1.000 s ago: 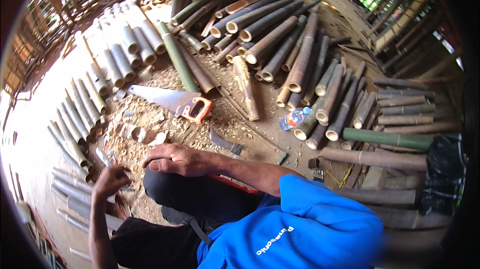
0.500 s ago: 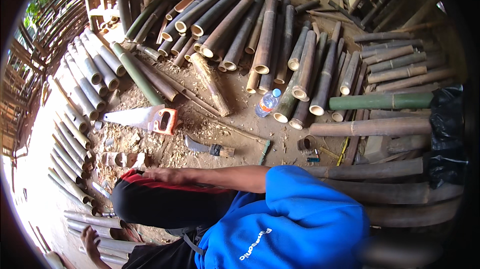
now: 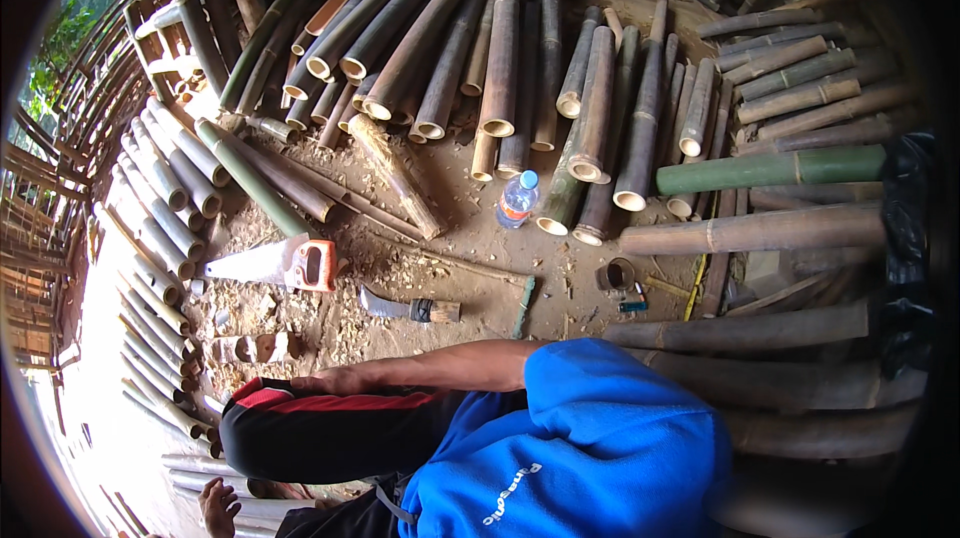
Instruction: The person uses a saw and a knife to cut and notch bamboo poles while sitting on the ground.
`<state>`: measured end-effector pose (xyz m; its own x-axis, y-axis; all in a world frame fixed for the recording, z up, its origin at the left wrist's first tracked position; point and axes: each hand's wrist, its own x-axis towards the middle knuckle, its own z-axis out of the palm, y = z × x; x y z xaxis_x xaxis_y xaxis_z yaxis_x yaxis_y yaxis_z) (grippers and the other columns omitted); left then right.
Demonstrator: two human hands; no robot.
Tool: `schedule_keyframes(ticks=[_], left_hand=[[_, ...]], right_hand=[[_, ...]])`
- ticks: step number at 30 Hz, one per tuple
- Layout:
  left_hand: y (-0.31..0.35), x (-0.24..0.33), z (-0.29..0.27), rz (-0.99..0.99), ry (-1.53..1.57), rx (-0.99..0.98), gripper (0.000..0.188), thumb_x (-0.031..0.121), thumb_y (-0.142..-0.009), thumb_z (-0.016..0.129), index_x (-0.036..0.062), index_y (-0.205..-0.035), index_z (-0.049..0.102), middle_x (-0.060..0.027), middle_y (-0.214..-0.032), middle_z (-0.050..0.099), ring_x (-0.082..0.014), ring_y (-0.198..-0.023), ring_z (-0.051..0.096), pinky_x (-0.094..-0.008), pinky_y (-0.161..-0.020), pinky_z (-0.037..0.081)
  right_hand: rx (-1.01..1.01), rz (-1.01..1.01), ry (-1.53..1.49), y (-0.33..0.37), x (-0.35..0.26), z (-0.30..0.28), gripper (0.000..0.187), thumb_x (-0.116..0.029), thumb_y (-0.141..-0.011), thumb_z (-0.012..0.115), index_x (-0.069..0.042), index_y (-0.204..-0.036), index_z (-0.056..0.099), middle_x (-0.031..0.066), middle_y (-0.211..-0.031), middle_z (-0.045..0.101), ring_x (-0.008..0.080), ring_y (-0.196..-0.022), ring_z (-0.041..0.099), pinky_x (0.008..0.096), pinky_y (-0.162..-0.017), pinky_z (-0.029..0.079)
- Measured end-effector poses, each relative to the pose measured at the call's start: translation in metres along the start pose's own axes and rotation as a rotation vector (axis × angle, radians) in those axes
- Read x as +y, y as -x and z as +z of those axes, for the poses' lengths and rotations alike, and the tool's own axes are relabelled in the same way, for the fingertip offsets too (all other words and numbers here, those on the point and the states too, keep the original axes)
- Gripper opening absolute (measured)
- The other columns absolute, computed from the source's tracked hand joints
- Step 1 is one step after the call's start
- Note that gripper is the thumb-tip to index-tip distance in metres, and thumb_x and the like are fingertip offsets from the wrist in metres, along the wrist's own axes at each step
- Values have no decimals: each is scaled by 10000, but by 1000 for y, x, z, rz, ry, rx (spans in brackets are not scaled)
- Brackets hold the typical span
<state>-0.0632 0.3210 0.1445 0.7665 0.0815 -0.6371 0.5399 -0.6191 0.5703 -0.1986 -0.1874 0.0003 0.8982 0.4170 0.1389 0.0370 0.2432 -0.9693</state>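
My right hand (image 3: 325,381) lies on my raised knee, over the red-striped black trouser leg (image 3: 340,428). Its fingers blend into the cloth, so their pose is hidden. Low at the left, my left hand (image 3: 217,509) is lifted with fingers loosely apart and nothing in them, close to some cut bamboo tubes (image 3: 210,479). Beyond my knee, a handsaw (image 3: 262,263) with an orange handle lies on the chip-strewn ground. To its right rests a curved-blade machete (image 3: 410,306) with a dark-wrapped wooden handle. Neither hand touches these tools.
A plastic water bottle (image 3: 517,200) stands beyond the machete. Stacked bamboo poles (image 3: 500,68) fill the far side, and a row of tubes (image 3: 150,238) lines the left. A green pole (image 3: 770,171) and dark plastic (image 3: 908,248) are at the right. A stripped log (image 3: 395,178) lies mid-ground.
The view has shifted slightly. My left hand has moved a little right and lower, its fingers less spread. My right hand stays on the knee; the tools lie as before.
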Motion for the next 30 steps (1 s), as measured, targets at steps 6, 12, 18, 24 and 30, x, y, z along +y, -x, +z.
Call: schedule_keyframes(ticks=[6,12,18,24,30], left_hand=[[-2,36,26,53,-48,-63,432,329,-979,672,114,-1352,637,-50,-915,672,-156,-746,660,-318,-616,534],[-13,41,27,106,-14,-56,438,347,-966,692,132,-1344,642,-58,-945,670,-170,-780,655,-335,-642,540],[-6,-36,-31,16,158,-34,559,424,-943,710,123,-1403,607,-66,-1111,646,-220,-955,612,-390,-843,502],[-16,-81,-21,-264,17,-222,629,498,-1097,489,141,-1613,450,-224,-1639,429,-381,-1489,441,-536,-1178,427],[-16,-35,-30,-140,-38,-60,565,456,-1054,600,113,-1502,560,-198,-1477,596,-347,-1297,603,-517,-1057,519]], right_hand=[[-13,55,44,6,-6,1,530,-502,-1117,461,-21,-1210,662,137,-1130,668,246,-1110,610,366,-1040,472],[-21,206,171,18,-22,-9,560,-539,-1108,479,-23,-1182,680,130,-1057,685,242,-1061,628,367,-1013,494],[842,-139,769,130,-167,-167,293,-55,-938,692,-30,-1228,658,165,-1188,711,256,-1054,710,401,-874,590],[2065,955,1141,394,-197,-313,709,-443,-860,785,-12,-1376,557,253,-1398,587,434,-1351,542,608,-1051,486],[1943,1050,709,412,-119,-320,1040,-442,-703,910,-12,-1521,434,336,-1587,435,416,-1508,425,474,-1211,416]])
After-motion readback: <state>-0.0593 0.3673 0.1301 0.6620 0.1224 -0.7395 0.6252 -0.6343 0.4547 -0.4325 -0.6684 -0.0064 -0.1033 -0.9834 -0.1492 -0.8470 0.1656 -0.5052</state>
